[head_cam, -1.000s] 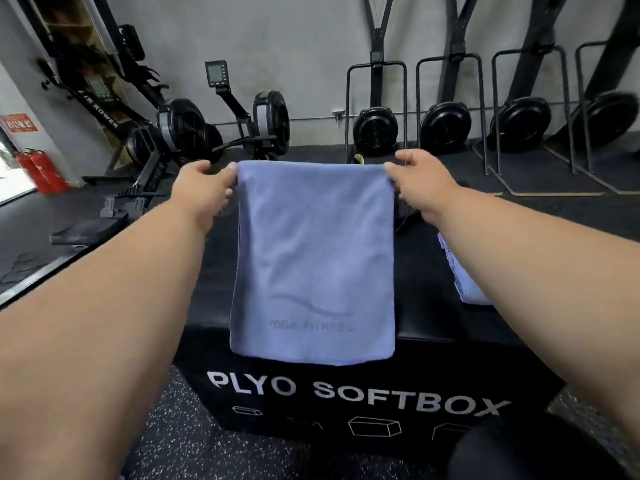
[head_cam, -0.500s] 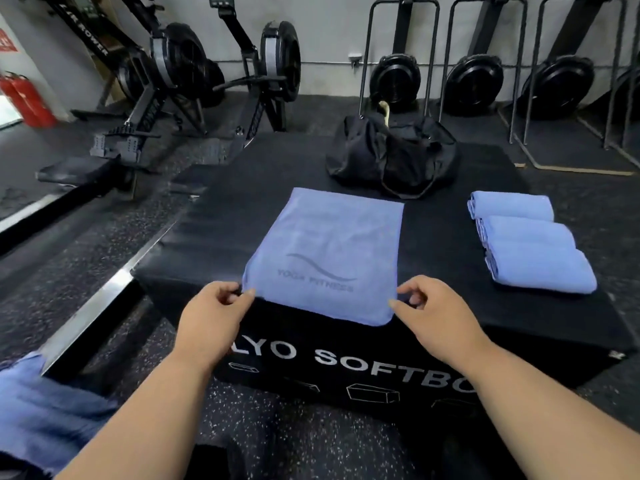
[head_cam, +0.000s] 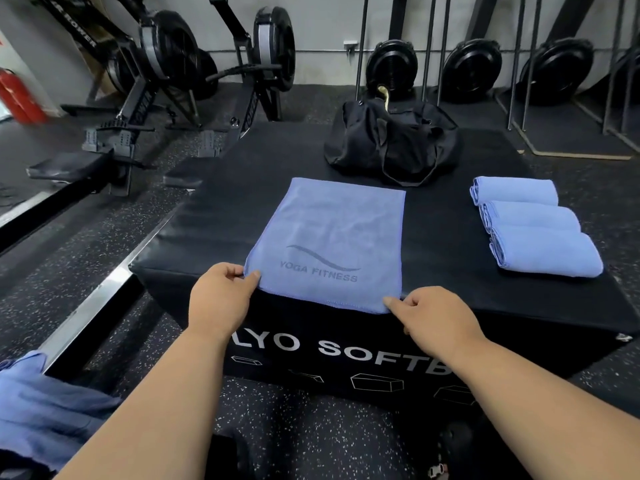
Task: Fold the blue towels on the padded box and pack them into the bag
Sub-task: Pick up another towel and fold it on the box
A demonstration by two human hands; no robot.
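A blue towel (head_cam: 329,244) lies flat on the black padded box (head_cam: 221,230), its near edge hanging just over the box's front rim, the words "YOGA FITNESS" facing up. The left hand (head_cam: 220,299) pinches the towel's near left corner between thumb and curled fingers. The right hand (head_cam: 433,318) grips the near right corner, thumb on top of the cloth and fingers curled beneath. Both forearms reach in from the lower edge of the head view.

Beyond the hands, past the towel's far edge, a black bag (head_cam: 391,147) sits slumped on the box, a handle loop trailing toward the towel. To the right of the right hand and farther back, three folded towels (head_cam: 533,226) lie in a row on the box, each touching the next, well apart from the flat towel.

Low to the left of the left hand, a heap of blue cloth (head_cam: 38,407) fills the corner of the view. Rowing machines (head_cam: 166,64) stand on the speckled floor beyond the box, and a red extinguisher (head_cam: 17,98) stands at far left.
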